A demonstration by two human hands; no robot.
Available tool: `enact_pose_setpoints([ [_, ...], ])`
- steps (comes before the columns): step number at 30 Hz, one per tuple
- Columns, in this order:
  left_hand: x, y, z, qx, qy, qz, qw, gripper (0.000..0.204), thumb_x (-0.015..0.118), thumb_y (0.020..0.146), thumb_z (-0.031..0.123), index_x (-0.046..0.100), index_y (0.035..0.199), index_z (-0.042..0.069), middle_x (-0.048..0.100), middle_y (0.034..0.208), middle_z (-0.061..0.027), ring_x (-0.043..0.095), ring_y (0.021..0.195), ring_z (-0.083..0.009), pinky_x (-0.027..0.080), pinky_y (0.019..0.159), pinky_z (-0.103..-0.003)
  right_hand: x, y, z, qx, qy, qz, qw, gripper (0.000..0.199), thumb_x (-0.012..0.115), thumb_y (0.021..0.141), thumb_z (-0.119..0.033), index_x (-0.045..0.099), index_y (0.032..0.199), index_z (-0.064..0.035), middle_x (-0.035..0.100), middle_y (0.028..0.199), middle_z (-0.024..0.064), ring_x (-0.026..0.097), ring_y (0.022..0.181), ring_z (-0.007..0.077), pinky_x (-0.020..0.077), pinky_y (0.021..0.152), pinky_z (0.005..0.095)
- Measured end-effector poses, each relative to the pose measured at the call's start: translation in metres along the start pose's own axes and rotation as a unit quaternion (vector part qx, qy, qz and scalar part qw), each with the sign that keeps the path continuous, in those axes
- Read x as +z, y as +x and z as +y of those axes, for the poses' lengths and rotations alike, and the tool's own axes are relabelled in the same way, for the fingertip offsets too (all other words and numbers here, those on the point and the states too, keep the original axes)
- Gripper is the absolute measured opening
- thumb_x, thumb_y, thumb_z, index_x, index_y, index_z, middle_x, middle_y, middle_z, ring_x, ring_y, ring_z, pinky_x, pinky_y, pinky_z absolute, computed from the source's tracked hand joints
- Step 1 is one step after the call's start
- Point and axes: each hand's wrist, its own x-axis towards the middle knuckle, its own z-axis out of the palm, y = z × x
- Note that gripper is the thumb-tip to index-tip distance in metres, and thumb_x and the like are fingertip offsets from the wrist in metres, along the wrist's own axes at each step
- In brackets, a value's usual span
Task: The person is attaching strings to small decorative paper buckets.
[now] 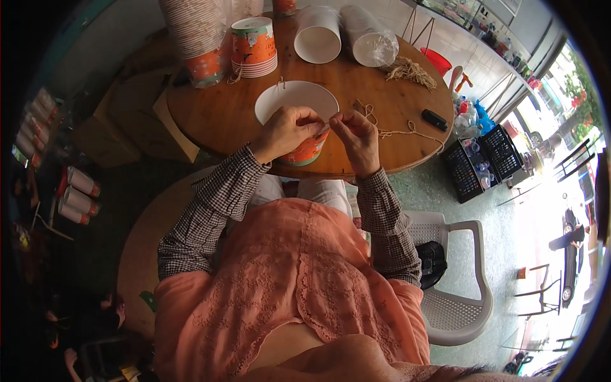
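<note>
A brown, round wooden table [210, 121] lies beneath the fingers [305, 114], and just below their tips stands a round bucket [296, 95], smooth white inside, orange outside; left hand [285, 132] and right hand [361, 141] each press thumb to forefinger near its rim, anything between them too small to tell, while thin, curling twine [412, 132] trails to their right

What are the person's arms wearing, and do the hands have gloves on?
The left hand and right hand wear no gloves. The left sleeve and right sleeve are long, with little dark and pale checks, and look wrinkled. Higher up, a coral-coloured top covers the shoulders.
</note>
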Motion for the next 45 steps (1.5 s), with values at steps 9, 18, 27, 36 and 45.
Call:
enact_pose_setpoints([
  [9, -0.004, -0.002, -0.009, -0.004, -0.095, 0.066, 0.993, 0.011, 0.063, 0.088, 0.008, 0.062, 0.093, -0.001, 0.066, 0.087, -0.0047, 0.063, 0.081, -0.0096, 0.050, 0.075, -0.024, -0.004, 0.003, -0.035, -0.187, -0.457, 0.035, 0.869, 0.004, 0.065, 0.081, -0.008, 0.064, 0.083, -0.0044, 0.062, 0.081, 0.0091, 0.060, 0.080, 0.0250, 0.0455, 0.073, 0.0354],
  [18, -0.001, -0.004, 0.012, -0.030, -0.233, 0.057, 0.970, 0.013, 0.063, 0.086, 0.003, 0.061, 0.098, -0.002, 0.066, 0.090, -0.0047, 0.062, 0.082, -0.0100, 0.050, 0.077, -0.023, 0.027, 0.012, -0.051, -0.166, -0.333, -0.044, 0.927, 0.007, 0.067, 0.077, -0.006, 0.066, 0.084, -0.0057, 0.061, 0.085, 0.0078, 0.060, 0.082, 0.0245, 0.0477, 0.073, 0.0341],
  [27, -0.001, -0.003, 0.009, -0.015, -0.214, 0.056, 0.975, 0.019, 0.060, 0.089, 0.003, 0.055, 0.107, -0.001, 0.066, 0.094, -0.0070, 0.063, 0.091, -0.0118, 0.050, 0.080, -0.023, 0.015, 0.014, -0.031, -0.025, -0.202, -0.030, 0.979, 0.010, 0.061, 0.087, -0.007, 0.066, 0.094, -0.0022, 0.064, 0.089, 0.0048, 0.061, 0.074, 0.0127, 0.0484, 0.065, 0.0249],
  [36, 0.002, -0.002, 0.001, 0.007, -0.213, 0.074, 0.974, 0.016, 0.058, 0.092, 0.006, 0.054, 0.106, -0.001, 0.064, 0.094, -0.0054, 0.061, 0.089, -0.0098, 0.049, 0.077, -0.022, 0.011, 0.006, -0.027, 0.065, -0.043, -0.078, 0.994, 0.013, 0.058, 0.090, -0.004, 0.061, 0.102, 0.0016, 0.065, 0.081, 0.0038, 0.061, 0.067, 0.0081, 0.0493, 0.054, 0.0219],
  [45, 0.015, -0.004, -0.005, 0.120, -0.058, 0.146, 0.980, 0.011, 0.061, 0.090, 0.005, 0.059, 0.099, 0.000, 0.064, 0.089, -0.0034, 0.062, 0.083, -0.0100, 0.050, 0.075, -0.024, 0.011, 0.004, -0.024, 0.058, -0.148, -0.021, 0.987, 0.008, 0.062, 0.086, -0.004, 0.063, 0.092, 0.0017, 0.065, 0.074, 0.0047, 0.063, 0.064, 0.0086, 0.0504, 0.057, 0.0219],
])
